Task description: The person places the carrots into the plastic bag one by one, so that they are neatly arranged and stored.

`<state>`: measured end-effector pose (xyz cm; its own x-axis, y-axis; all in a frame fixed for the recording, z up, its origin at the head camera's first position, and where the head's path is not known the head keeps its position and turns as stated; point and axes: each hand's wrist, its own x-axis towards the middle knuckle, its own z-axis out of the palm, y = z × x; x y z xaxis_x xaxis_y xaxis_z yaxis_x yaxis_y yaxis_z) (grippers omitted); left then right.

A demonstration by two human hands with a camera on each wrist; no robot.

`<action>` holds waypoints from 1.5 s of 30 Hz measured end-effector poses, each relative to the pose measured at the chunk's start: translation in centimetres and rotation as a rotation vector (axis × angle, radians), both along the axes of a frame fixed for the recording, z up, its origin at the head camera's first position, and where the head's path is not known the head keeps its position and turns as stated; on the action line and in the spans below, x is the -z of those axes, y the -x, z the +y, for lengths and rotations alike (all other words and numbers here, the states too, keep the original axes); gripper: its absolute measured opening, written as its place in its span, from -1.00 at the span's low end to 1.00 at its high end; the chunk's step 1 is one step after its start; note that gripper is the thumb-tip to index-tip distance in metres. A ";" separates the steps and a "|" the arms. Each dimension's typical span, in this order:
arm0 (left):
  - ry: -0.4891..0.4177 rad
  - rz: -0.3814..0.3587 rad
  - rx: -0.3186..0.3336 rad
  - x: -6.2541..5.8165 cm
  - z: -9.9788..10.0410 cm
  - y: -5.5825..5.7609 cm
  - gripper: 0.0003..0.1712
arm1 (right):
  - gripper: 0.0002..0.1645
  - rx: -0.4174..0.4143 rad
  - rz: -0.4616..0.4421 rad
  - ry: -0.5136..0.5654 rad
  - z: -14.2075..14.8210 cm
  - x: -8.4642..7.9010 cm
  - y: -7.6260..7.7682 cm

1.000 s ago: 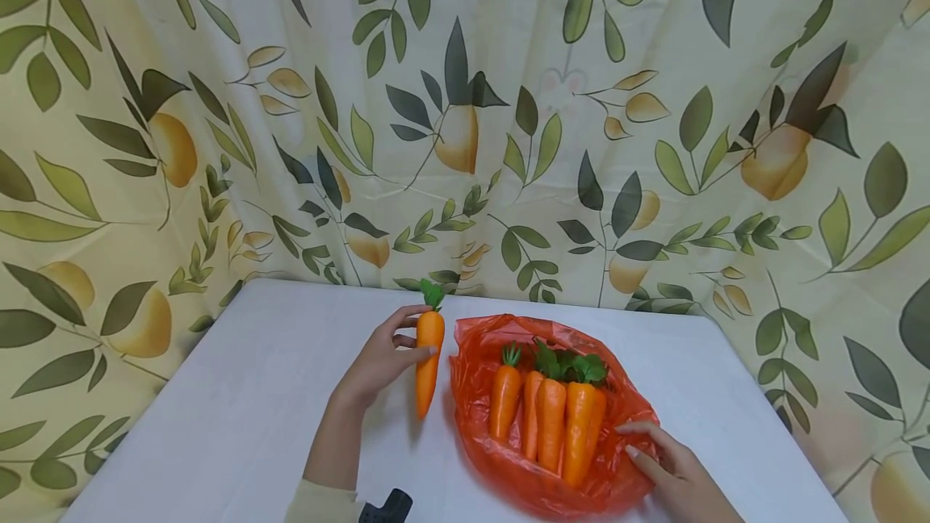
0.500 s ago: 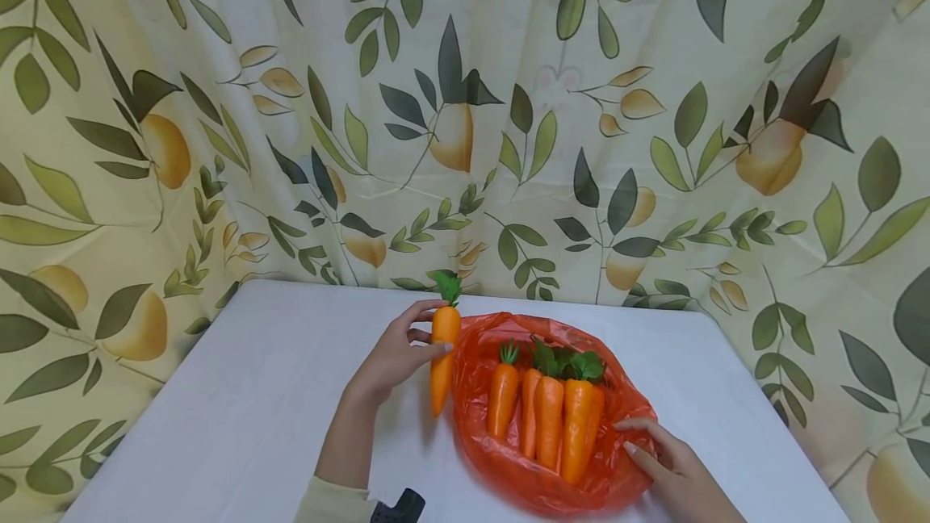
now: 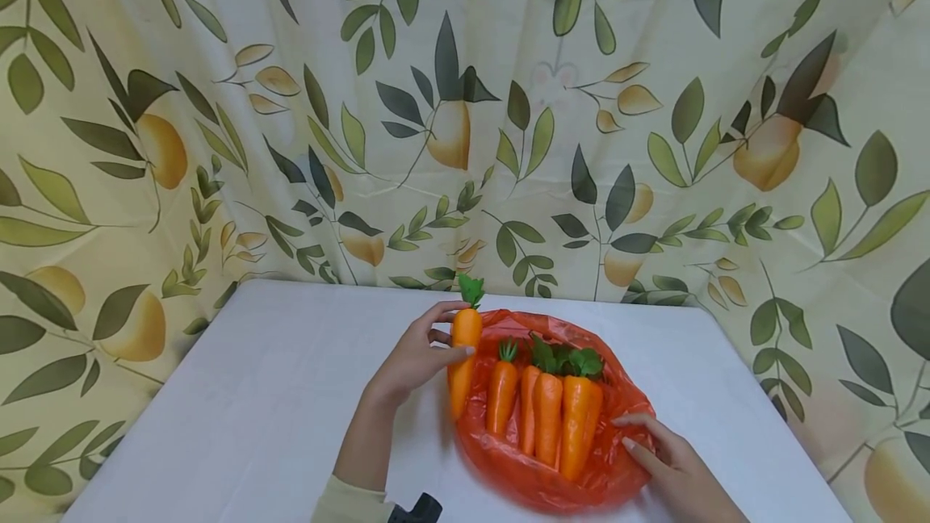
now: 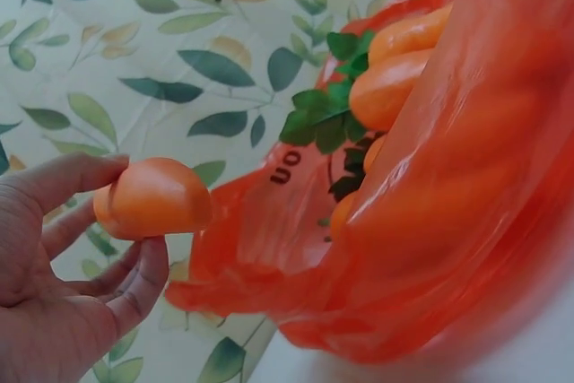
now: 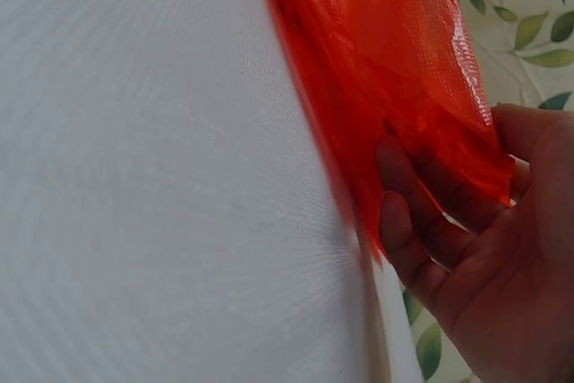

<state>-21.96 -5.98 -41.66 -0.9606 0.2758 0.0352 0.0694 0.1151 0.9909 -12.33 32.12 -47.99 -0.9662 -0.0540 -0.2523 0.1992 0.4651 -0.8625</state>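
My left hand (image 3: 414, 357) pinches an orange carrot (image 3: 465, 337) with a green leafy top, holding it upright. In the head view this carrot overlaps the left rim of a red plastic bag (image 3: 523, 487). Only its rounded orange end shows in the left wrist view, between thumb and fingers of the left hand (image 4: 72, 266). Several more carrots (image 3: 548, 418) lie side by side in the wide mouth of the bag, leafy tops toward the back. At the bag's right side, my right hand (image 3: 676, 458) grips the rim, thumb inside and fingers outside (image 5: 413, 204).
The bag rests on a white table (image 3: 276, 394), right of its middle. Behind the table hangs a curtain (image 3: 465, 119) printed with leaves and fruit. A dark device (image 3: 417, 508) sits at my left wrist by the sleeve.
My left hand has carried the carrot to the right, from beside the bag to its left rim. The right hand keeps its place on the bag.
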 end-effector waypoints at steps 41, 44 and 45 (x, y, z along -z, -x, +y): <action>0.045 -0.030 0.078 3.4 7.8 -1.0 -0.37 | -0.58 0.006 -0.013 0.005 -0.2 -0.3 -0.1; 0.048 -0.038 0.073 3.8 7.9 -1.2 -0.38 | -0.57 0.015 -0.021 0.003 -0.3 -0.3 -0.1; 0.048 -0.042 0.069 3.9 7.8 -1.3 -0.39 | -0.56 0.013 -0.019 0.000 -0.3 -0.3 -0.1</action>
